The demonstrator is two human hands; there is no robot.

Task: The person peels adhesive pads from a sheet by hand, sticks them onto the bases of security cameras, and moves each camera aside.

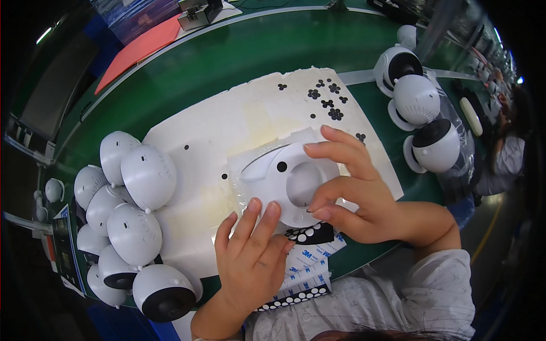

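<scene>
A white plastic camera stand (263, 169) with a round recess (301, 184) lies in front of me on a clear film. One black dot (281, 166) sits on its upper left face. My left hand (253, 267) has its fingers stretched out, the tips at the stand's lower left edge and the thumb near a black strip with round holes (313, 233). Over the stand's right side, my right hand (355, 199) pinches thumb and forefinger together at the lower rim of the recess. Something small and dark shows at those fingertips, too small to name.
White board (205, 125) carries loose black dots (335, 114), several clustered at upper right. White round camera units (148, 176) crowd the left; more (417, 99) line the right. Backing sheets with blue print (307, 264) lie near my lap. A person (509, 153) sits at far right.
</scene>
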